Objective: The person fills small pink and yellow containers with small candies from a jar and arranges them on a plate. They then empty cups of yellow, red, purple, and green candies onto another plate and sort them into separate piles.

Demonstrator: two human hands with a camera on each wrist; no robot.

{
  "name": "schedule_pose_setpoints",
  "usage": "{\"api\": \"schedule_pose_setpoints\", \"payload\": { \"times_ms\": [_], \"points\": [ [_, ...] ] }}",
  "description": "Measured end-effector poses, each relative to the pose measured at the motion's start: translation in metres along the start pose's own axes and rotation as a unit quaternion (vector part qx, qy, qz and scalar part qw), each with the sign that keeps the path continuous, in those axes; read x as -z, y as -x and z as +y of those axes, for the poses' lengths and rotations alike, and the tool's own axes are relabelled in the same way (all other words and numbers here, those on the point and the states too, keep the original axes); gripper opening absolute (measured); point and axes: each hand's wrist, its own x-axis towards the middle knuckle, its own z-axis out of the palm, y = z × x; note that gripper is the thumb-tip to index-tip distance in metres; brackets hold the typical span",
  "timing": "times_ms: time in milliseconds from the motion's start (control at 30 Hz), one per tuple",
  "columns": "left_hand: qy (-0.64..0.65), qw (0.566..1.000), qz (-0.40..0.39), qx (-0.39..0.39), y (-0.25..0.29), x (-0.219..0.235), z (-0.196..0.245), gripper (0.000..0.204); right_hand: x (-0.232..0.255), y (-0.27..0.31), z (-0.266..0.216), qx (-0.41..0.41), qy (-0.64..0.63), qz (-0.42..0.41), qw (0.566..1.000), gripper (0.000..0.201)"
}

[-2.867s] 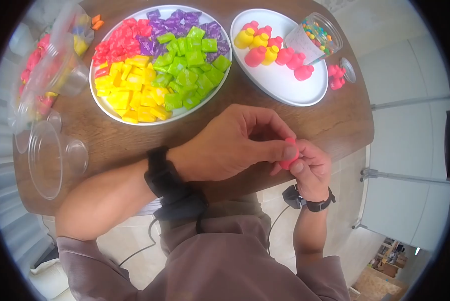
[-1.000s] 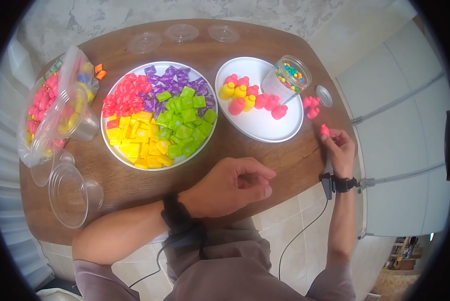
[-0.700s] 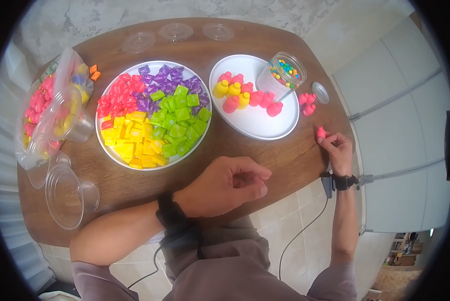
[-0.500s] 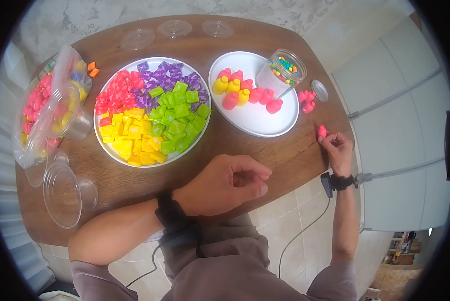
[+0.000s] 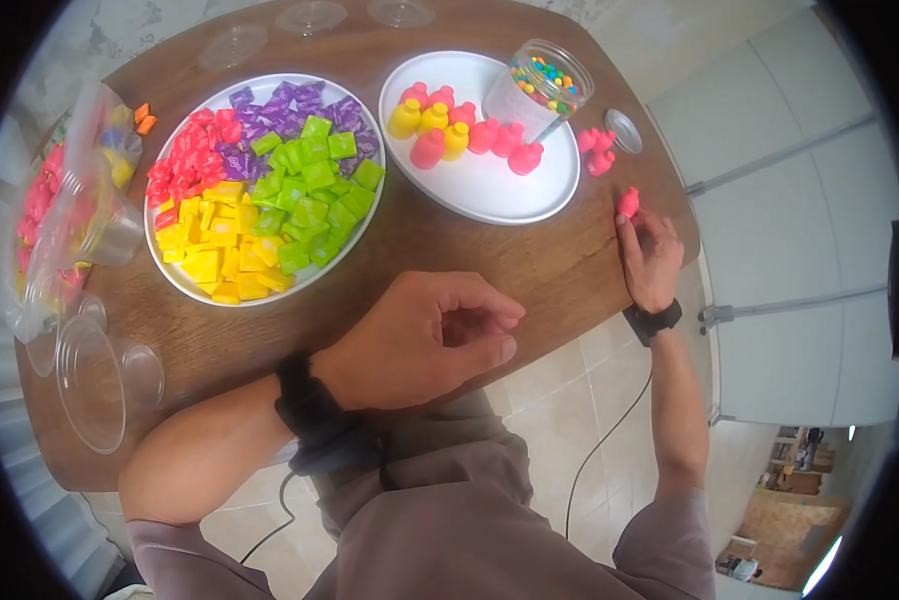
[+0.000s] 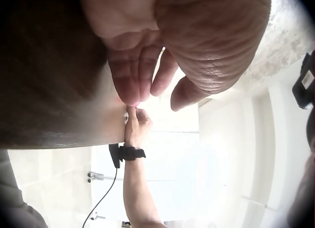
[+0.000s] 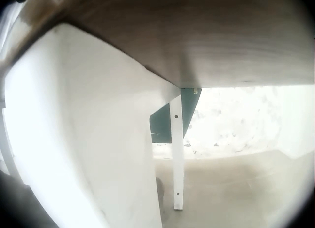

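Pink bottle-shaped piece point(image 5: 628, 203), pinched by right hand point(image 5: 653, 262), left hand point(image 5: 424, 335) loosely curled, holding nothing, well apart

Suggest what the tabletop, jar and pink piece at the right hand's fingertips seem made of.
Tabletop: wood or laminate, satin; brown grain. Jar: clear glass or plastic, glossy; coloured pieces show through. Pink piece: perhaps moulded plastic, matte; little shine, too small to settle.

Mauve short sleeves point(image 5: 197, 556), black wrist straps point(image 5: 653, 322), dark cables point(image 5: 567, 525)
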Motion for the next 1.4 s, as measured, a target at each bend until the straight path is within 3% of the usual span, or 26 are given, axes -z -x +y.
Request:
{"api": "schedule_pose_setpoints", "payload": {
  "times_ms": [133, 267, 367, 433, 533, 667, 733, 867, 933, 1067, 1167, 1400],
  "points": [
    [-0.018, 1.0, 0.006, -0.001, 0.0, -0.001, 0.001, 0.022, -0.005, 0.001, 0.01, 0.053, -0.005, 0.011, 0.998, 0.022],
    [-0.059, 0.998, 0.008, -0.025, 0.0, -0.002, 0.0, 0.021, -0.005, 0.003, 0.009, 0.042, 0.0, -0.004, 0.999, 0.022],
    [-0.086, 0.996, 0.01, -0.032, 0.0, -0.002, 0.001, 0.02, -0.003, 0.003, 0.002, -0.008, -0.051, 0.0, 0.999, 0.034],
    [-0.092, 0.995, 0.01, -0.033, 0.0, -0.003, 0.001, 0.019, -0.003, -0.001, 0.004, 0.088, -0.015, -0.027, 0.996, 0.045],
    [-0.103, 0.994, 0.009, -0.034, 0.0, -0.002, 0.001, 0.018, -0.007, -0.006, 0.009, 0.143, 0.004, -0.047, 0.989, 0.044],
    [-0.118, 0.992, 0.013, -0.042, 0.0, -0.003, 0.002, 0.018, -0.003, -0.005, 0.006, 0.054, -0.024, -0.091, 0.994, 0.043],
    [-0.12, 0.992, 0.013, -0.048, 0.0, -0.004, 0.002, 0.018, -0.006, -0.004, 0.016, 0.124, 0.027, -0.066, 0.99, 0.043],
    [-0.115, 0.992, 0.015, -0.043, 0.0, -0.005, 0.001, 0.018, -0.005, -0.005, 0.021, 0.101, -0.006, -0.109, 0.989, 0.044],
    [-0.111, 0.993, 0.018, -0.046, 0.0, -0.005, 0.001, 0.017, -0.004, -0.005, 0.014, 0.075, -0.026, -0.083, 0.993, 0.046],
    [-0.12, 0.992, 0.015, -0.047, 0.0, -0.005, 0.002, 0.017, -0.012, -0.012, 0.011, 0.1, -0.031, -0.037, 0.994, 0.046],
    [-0.118, 0.992, 0.014, -0.044, 0.0, -0.005, 0.002, 0.017, -0.019, -0.023, 0.019, 0.087, -0.071, -0.059, 0.992, 0.046],
    [-0.121, 0.991, 0.012, -0.056, 0.0, -0.004, -0.001, 0.017, -0.008, -0.029, 0.015, 0.117, -0.028, -0.127, 0.985, 0.034]
  ]
}}
